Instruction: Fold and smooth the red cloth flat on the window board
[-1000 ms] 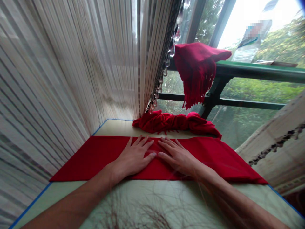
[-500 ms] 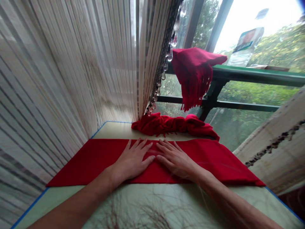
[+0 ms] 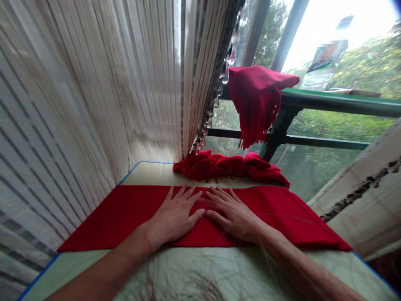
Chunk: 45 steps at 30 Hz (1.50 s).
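Note:
A red scarf (image 3: pixel 109 221) lies flat across the pale table (image 3: pixel 150 172), stretched from its left edge to its right edge. My left hand (image 3: pixel 175 215) rests palm down on the middle of the cloth with its fingers spread. Beside it, my right hand (image 3: pixel 233 213) presses flat on the same cloth, fingers stretched out. The two thumbs nearly meet. Just beyond the fingertips, a crumpled red fringed scarf (image 3: pixel 225 165) lies along the far end of the table.
Another red fringed scarf (image 3: pixel 257 100) hangs over the green window rail (image 3: pixel 338 101). A striped curtain (image 3: pixel 103 83) with bead trim borders the left side. A second curtain (image 3: pixel 369 196) hangs at the right. A clear plastic packet (image 3: pixel 322 69) stands on the rail.
Both hands stay flat at the same place on the scarf. The whole view has shifted slightly, so things appear a little lower.

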{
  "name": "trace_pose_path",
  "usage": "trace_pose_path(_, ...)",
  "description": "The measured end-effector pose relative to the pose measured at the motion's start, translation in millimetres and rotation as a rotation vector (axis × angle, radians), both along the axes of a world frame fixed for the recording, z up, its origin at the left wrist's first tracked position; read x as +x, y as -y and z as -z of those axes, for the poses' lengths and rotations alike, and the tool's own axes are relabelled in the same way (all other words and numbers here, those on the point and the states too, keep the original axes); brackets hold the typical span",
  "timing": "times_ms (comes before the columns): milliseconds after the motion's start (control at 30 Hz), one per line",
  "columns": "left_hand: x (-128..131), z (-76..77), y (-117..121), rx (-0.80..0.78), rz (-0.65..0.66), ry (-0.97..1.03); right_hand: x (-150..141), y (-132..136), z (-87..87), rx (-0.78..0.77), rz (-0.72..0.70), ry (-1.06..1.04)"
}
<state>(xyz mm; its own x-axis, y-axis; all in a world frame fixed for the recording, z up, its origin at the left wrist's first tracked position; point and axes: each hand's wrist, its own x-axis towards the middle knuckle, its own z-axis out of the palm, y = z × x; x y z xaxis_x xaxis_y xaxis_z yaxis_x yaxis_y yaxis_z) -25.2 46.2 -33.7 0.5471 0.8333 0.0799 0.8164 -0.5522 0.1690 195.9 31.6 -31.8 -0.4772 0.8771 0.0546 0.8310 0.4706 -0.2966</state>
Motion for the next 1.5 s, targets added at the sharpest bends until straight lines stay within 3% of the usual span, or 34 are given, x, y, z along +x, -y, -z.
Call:
trace_pose_path(333, -5.1, -4.2, 2.8, -0.059, -0.041, -0.014, 16.2, -2.4, 1.4, 0.006, 0.095, 0.024)
trace_pose_path(567, -2.2, -7.5, 0.8, -0.02, -0.079, 0.027, 6.5, -1.7, 4.2, 0.046, 0.07, -0.006)
trace_pose_path(800, -4.6, 0.1, -1.6, -0.026, -0.074, -0.006, 1.5, 2.7, -0.8, -0.004, 0.021, 0.038)
trace_pose_path(1133, -10.2, -5.1, -5.3, 0.015, -0.157, -0.035, 8.1, -1.5, -0.2, 0.053, 0.128, 0.025)
trace_pose_path(1500, -11.6, -0.1, -8.4, 0.01, -0.13, -0.032, 0.2, 7.6, -11.0, -0.018, 0.06, -0.02)
